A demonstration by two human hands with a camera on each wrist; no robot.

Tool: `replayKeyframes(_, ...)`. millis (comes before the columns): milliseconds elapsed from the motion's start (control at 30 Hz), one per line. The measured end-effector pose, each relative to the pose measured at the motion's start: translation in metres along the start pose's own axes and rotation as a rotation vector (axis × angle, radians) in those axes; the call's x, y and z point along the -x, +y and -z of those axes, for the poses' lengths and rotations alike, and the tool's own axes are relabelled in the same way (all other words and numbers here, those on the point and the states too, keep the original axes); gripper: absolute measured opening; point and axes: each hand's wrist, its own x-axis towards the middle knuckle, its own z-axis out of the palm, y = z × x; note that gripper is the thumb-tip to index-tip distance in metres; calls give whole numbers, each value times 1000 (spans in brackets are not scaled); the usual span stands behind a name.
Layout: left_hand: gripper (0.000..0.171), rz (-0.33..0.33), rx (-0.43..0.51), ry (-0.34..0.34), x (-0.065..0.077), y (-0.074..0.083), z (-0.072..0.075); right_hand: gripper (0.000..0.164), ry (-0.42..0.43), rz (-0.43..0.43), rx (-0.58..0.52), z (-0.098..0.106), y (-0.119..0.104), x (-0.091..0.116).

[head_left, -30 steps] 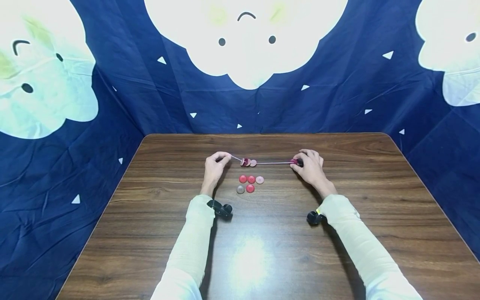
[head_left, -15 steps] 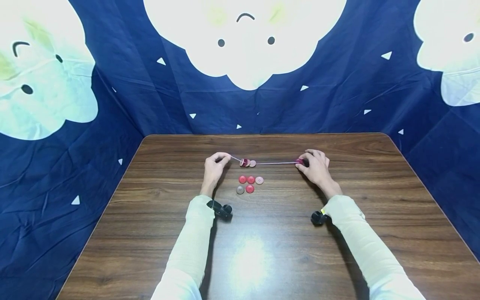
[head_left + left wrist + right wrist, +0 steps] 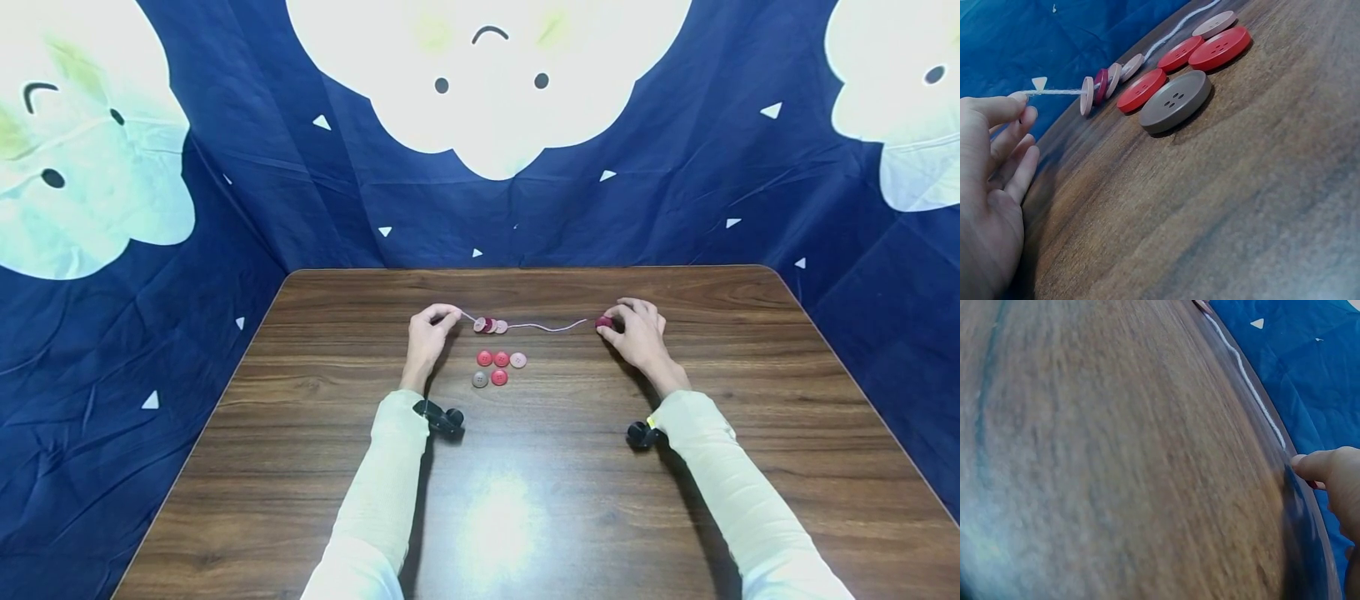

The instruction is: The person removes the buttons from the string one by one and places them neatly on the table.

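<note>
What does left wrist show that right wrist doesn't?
Only the left wrist view: the left hand pinching the string's end, threaded buttons on it, the loose grey button and red buttons flat on the table.

Only the right wrist view: the right hand's fingers at the string's other end, where little else is clear.

Both: the white string and the wooden table.

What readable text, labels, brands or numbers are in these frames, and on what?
None: no word, number, brand or label can be read in any view.
Backdrop cloth: only drawn cloud faces and white triangles, no lettering.
Loose buttons: plain faces with four holes, no marking.
Threaded buttons on the string: no marking.
Table: bare wood grain, no sticker or print.
Wrist-camera mounts: black, too small to show any marking.
</note>
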Motion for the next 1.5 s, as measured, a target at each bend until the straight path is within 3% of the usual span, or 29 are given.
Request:
replayKeyframes(367, 11, 3, -21, 1, 0, 2, 0, 30, 27, 60, -43, -3, -15, 2)
replayKeyframes(800, 13, 5, 0, -4, 1, -1, 0, 27, 36, 209, -61, -16, -48, 8)
replayKeyframes(1267, 11, 1, 14, -2, 0, -1, 0, 24, -41, 359, -23, -33, -76, 21)
replayKeyframes(1500, 12, 3, 5, -2, -1, -2, 0, 23, -136, 410, -14, -39, -87, 26)
